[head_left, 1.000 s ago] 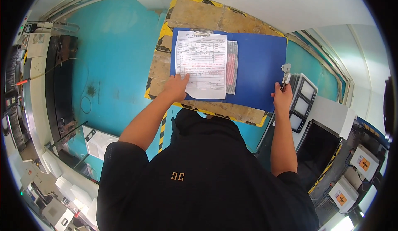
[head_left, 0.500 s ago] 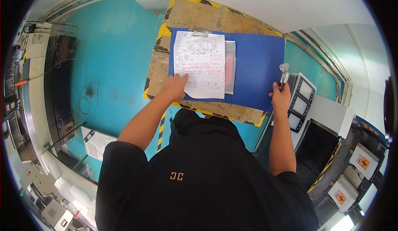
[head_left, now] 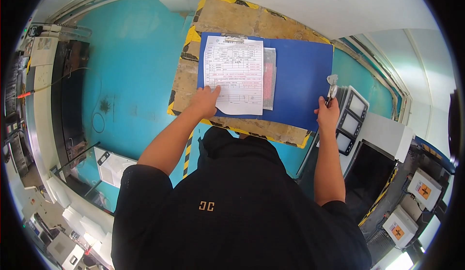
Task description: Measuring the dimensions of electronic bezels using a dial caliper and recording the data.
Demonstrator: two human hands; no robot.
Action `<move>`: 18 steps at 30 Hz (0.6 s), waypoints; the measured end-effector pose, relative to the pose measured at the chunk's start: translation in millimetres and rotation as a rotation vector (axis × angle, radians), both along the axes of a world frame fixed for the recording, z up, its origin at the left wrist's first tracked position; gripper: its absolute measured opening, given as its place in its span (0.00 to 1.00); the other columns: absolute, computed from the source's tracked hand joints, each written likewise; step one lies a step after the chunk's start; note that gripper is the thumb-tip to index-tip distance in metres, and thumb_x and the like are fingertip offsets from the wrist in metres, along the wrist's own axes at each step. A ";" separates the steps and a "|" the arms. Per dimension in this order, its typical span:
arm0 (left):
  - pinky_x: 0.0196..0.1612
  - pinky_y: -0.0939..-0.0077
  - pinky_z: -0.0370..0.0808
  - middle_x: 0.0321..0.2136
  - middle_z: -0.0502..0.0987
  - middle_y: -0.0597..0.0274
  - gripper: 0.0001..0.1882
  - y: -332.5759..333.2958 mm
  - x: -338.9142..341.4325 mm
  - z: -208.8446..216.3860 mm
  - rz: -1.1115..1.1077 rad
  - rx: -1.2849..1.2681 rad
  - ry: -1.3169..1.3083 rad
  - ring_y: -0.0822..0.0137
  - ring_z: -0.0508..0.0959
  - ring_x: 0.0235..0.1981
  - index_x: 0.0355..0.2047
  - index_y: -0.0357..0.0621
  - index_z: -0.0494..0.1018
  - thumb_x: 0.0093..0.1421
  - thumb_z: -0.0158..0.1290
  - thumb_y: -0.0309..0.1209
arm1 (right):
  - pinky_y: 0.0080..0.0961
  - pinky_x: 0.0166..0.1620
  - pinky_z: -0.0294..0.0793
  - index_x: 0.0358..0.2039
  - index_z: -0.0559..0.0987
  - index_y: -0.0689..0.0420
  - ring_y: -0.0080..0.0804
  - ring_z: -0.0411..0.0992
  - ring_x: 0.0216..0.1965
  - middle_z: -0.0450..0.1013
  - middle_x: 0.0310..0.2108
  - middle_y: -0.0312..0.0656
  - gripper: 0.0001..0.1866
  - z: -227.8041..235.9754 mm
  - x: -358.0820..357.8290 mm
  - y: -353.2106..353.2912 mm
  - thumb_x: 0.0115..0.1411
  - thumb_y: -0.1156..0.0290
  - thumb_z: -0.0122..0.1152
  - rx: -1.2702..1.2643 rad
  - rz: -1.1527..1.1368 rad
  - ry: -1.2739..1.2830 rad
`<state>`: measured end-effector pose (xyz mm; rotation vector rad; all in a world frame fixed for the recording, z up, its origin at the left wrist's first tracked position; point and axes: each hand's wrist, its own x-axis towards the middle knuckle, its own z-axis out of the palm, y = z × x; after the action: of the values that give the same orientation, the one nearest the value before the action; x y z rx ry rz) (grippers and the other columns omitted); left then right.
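Note:
An unfolded blue clipboard folder (head_left: 302,76) lies on a worn brown board. Under its metal clip is a white printed form (head_left: 235,83), its lower left corner curling. Partly beneath the form, a clear plastic sleeve (head_left: 270,93) shows something red and white. My left hand (head_left: 204,101) rests at the form's lower left with fingertips reaching onto the paper; nothing is in it. At the folder's right edge, my right hand (head_left: 328,112) grips a silvery caliper (head_left: 332,80) with a round dial, its jaws pointing away from me. My fingers hide its lower part.
Yellow-and-black tape edges the brown board (head_left: 227,15). To the right stand black-framed panels (head_left: 349,122) beside a white cabinet (head_left: 385,133). A glass-topped white unit (head_left: 114,167) is at the lower left, and a dark machine (head_left: 72,91) runs along the left.

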<state>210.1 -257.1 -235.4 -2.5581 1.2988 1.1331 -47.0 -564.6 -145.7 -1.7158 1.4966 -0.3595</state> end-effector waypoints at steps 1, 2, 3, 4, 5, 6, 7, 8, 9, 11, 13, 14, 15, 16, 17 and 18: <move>0.57 0.59 0.72 0.56 0.67 0.45 0.42 0.5 0.0 -0.7 0.001 0.000 0.000 0.44 0.68 0.55 0.69 0.50 0.55 0.53 0.57 0.30 | 0.21 0.21 0.67 0.39 0.73 0.61 0.21 0.70 0.17 0.70 0.25 0.34 0.10 1.2 0.8 0.7 0.64 0.68 0.60 0.002 -0.001 0.005; 0.57 0.59 0.72 0.55 0.67 0.44 0.42 1.0 0.0 -1.2 0.003 -0.003 0.000 0.44 0.68 0.55 0.69 0.50 0.55 0.53 0.57 0.30 | 0.21 0.21 0.67 0.39 0.73 0.60 0.21 0.70 0.17 0.70 0.25 0.34 0.10 1.8 1.3 1.2 0.64 0.68 0.60 0.004 -0.003 0.010; 0.57 0.59 0.71 0.55 0.67 0.44 0.42 1.0 -0.1 -1.1 0.003 -0.007 0.002 0.44 0.68 0.55 0.69 0.49 0.55 0.53 0.57 0.30 | 0.21 0.21 0.67 0.39 0.73 0.60 0.21 0.70 0.17 0.70 0.25 0.34 0.10 1.8 1.0 1.2 0.64 0.68 0.60 0.003 -0.003 0.010; 0.57 0.59 0.71 0.55 0.67 0.44 0.42 1.2 -0.1 -0.9 0.003 -0.008 0.002 0.44 0.68 0.55 0.69 0.49 0.55 0.53 0.57 0.30 | 0.21 0.21 0.67 0.39 0.73 0.60 0.21 0.70 0.17 0.70 0.25 0.34 0.10 1.5 0.7 1.2 0.64 0.68 0.60 0.002 -0.004 0.009; 0.57 0.59 0.70 0.55 0.67 0.44 0.42 1.5 -0.1 -0.8 -0.003 -0.009 0.001 0.44 0.68 0.55 0.69 0.49 0.55 0.53 0.58 0.31 | 0.21 0.21 0.67 0.40 0.73 0.60 0.21 0.70 0.17 0.70 0.25 0.34 0.10 1.4 0.4 1.3 0.64 0.68 0.60 0.001 -0.004 0.009; 0.58 0.59 0.70 0.55 0.67 0.43 0.43 1.9 -0.2 -0.6 -0.008 -0.011 0.000 0.44 0.68 0.55 0.69 0.49 0.55 0.53 0.58 0.31 | 0.21 0.21 0.67 0.40 0.73 0.60 0.21 0.70 0.17 0.70 0.25 0.34 0.10 1.8 0.7 1.5 0.64 0.68 0.60 0.001 -0.004 0.008; 0.58 0.59 0.70 0.55 0.67 0.43 0.43 1.9 -0.1 -0.6 -0.007 -0.011 -0.001 0.44 0.68 0.55 0.69 0.49 0.55 0.53 0.58 0.31 | 0.21 0.21 0.67 0.40 0.73 0.60 0.21 0.70 0.17 0.70 0.25 0.34 0.10 2.5 1.3 2.0 0.64 0.68 0.60 0.007 -0.005 0.011; 0.58 0.59 0.69 0.55 0.67 0.42 0.43 1.8 0.0 -0.7 -0.012 -0.006 -0.001 0.43 0.68 0.54 0.69 0.48 0.55 0.53 0.58 0.31 | 0.21 0.21 0.67 0.40 0.73 0.60 0.20 0.69 0.17 0.70 0.25 0.34 0.10 2.9 1.5 2.2 0.64 0.68 0.60 0.012 -0.006 0.015; 0.59 0.60 0.69 0.55 0.67 0.42 0.43 1.4 0.1 -0.6 -0.017 -0.002 0.000 0.43 0.69 0.54 0.69 0.48 0.55 0.53 0.58 0.32 | 0.21 0.21 0.67 0.40 0.73 0.60 0.20 0.69 0.17 0.70 0.25 0.34 0.10 2.6 1.0 2.1 0.64 0.68 0.60 0.011 -0.006 0.015; 0.58 0.60 0.69 0.54 0.67 0.41 0.43 1.3 0.2 -0.4 -0.024 -0.011 -0.001 0.43 0.69 0.54 0.69 0.47 0.55 0.53 0.58 0.32 | 0.20 0.20 0.66 0.40 0.73 0.60 0.20 0.69 0.17 0.70 0.25 0.34 0.10 0.7 -1.0 1.6 0.65 0.68 0.60 0.026 -0.005 -0.025; 0.58 0.60 0.69 0.54 0.68 0.41 0.43 2.3 0.1 -2.1 -0.032 -0.019 -0.002 0.43 0.69 0.54 0.69 0.47 0.55 0.53 0.58 0.32 | 0.20 0.20 0.67 0.40 0.73 0.60 0.20 0.69 0.17 0.70 0.25 0.34 0.09 -1.1 -2.0 0.5 0.65 0.68 0.59 0.019 -0.001 -0.025; 0.58 0.59 0.69 0.53 0.69 0.42 0.42 2.8 -0.5 -3.1 -0.027 -0.038 -0.022 0.44 0.70 0.53 0.69 0.48 0.56 0.52 0.57 0.31 | 0.20 0.21 0.67 0.40 0.73 0.60 0.20 0.69 0.17 0.70 0.25 0.34 0.09 -1.9 -2.5 -0.1 0.65 0.68 0.59 0.012 0.004 -0.025; 0.58 0.59 0.69 0.51 0.70 0.43 0.42 3.4 -0.9 -4.0 -0.022 -0.056 -0.041 0.45 0.70 0.52 0.68 0.48 0.57 0.51 0.56 0.30 | 0.20 0.21 0.67 0.40 0.73 0.60 0.20 0.69 0.17 0.70 0.25 0.34 0.09 -1.5 -2.0 0.2 0.65 0.68 0.59 0.012 0.004 -0.025; 0.58 0.59 0.69 0.51 0.70 0.43 0.42 3.6 -0.9 -4.9 -0.022 -0.056 -0.041 0.45 0.70 0.52 0.68 0.48 0.57 0.51 0.56 0.30 | 0.20 0.20 0.67 0.40 0.73 0.60 0.20 0.69 0.17 0.70 0.25 0.34 0.10 -1.1 -1.5 0.5 0.65 0.68 0.60 0.013 0.000 -0.024; 0.58 0.59 0.69 0.51 0.70 0.43 0.42 3.8 -0.8 -5.9 -0.019 -0.055 -0.040 0.45 0.70 0.52 0.68 0.48 0.57 0.51 0.56 0.30 | 0.20 0.20 0.67 0.40 0.73 0.60 0.20 0.69 0.17 0.70 0.25 0.34 0.10 -0.6 -0.9 1.0 0.65 0.68 0.60 0.014 -0.004 -0.023; 0.58 0.59 0.69 0.51 0.70 0.43 0.42 3.9 -0.8 -5.8 -0.016 -0.054 -0.040 0.45 0.70 0.52 0.68 0.48 0.57 0.51 0.56 0.30 | 0.20 0.20 0.67 0.40 0.73 0.60 0.20 0.69 0.17 0.70 0.25 0.34 0.10 1.1 0.3 2.0 0.65 0.68 0.60 0.015 -0.004 -0.023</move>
<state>209.4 -253.2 -241.2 -2.5890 1.3568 1.0533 -46.7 -562.6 -144.6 -1.6923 1.4829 -0.3681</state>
